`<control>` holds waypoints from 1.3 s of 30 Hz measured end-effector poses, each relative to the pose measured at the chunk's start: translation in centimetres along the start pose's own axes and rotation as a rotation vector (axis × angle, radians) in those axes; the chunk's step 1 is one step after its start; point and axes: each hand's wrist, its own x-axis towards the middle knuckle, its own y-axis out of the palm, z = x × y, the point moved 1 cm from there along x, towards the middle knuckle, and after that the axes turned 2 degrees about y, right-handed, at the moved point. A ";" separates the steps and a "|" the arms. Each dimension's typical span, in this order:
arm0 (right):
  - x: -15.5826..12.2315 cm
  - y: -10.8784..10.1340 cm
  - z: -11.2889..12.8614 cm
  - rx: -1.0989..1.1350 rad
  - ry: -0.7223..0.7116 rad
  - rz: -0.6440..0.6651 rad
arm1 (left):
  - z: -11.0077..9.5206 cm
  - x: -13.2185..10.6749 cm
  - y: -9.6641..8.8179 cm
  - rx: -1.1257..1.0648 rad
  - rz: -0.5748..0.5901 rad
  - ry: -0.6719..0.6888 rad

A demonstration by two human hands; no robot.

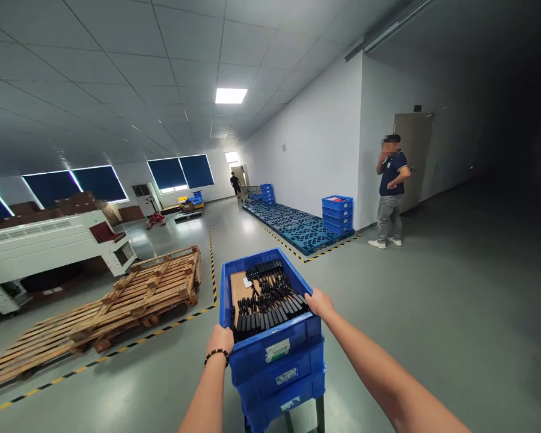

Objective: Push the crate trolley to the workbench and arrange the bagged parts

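Note:
A stack of blue plastic crates (277, 352) stands right in front of me on a dark-legged stand or cart (320, 415). Rows of black power adapters (270, 316) with bundled cables lie in the top crate, along with a brown cardboard sheet (238, 288) and a small white piece. My left hand (220, 340), with a dark bead bracelet at the wrist, is closed on the top crate's near left rim. On the right side, my right hand (320, 302) grips the same crate's rim. The fingertips of both hands are partly hidden by the crate wall.
Wooden pallets (153, 282) lie at the left behind yellow-black floor tape (214, 264). Blue-green plastic pallets (288, 222) along the wall bear more blue crates (338, 214). A person (391, 189) stands near a door at the right; another person (235, 183) is far ahead. White machinery (49, 249) stands left.

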 end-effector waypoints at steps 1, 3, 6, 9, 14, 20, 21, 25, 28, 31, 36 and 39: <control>1.9 0.5 0.9 0.001 -0.002 0.005 | -0.6 1.8 0.0 0.000 0.002 -0.005; 5.5 1.5 2.6 0.002 -0.003 0.013 | -1.6 5.4 0.0 0.005 0.014 -0.009; 10.7 2.8 5.0 0.003 -0.004 0.023 | -3.1 10.7 -0.1 0.020 0.040 -0.014; 15.6 3.7 7.4 -0.001 -0.009 0.025 | -4.5 16.0 0.0 0.027 0.062 -0.015; 24.1 5.3 11.4 -0.003 -0.015 0.015 | -6.8 25.5 0.3 0.022 0.078 0.013; 33.9 7.4 16.3 0.014 0.011 -0.018 | -9.7 36.6 0.9 0.035 0.046 0.062; 35.3 7.7 17.2 0.016 0.016 -0.023 | -10.1 38.4 1.1 0.036 0.043 0.067; 40.8 8.8 20.5 0.021 0.033 -0.042 | -11.2 46.1 2.0 0.035 0.046 0.088; 44.9 9.5 23.0 0.027 0.046 -0.046 | -12.1 51.9 2.5 0.054 0.068 0.103; 49.4 10.3 25.4 0.035 0.052 -0.038 | -13.1 57.7 2.8 0.080 0.086 0.113; 57.5 11.9 29.8 0.051 0.036 -0.044 | -14.4 68.2 3.5 0.052 0.058 0.119; 62.3 13.2 32.8 0.062 0.032 -0.037 | -14.7 74.8 3.9 0.027 0.019 0.108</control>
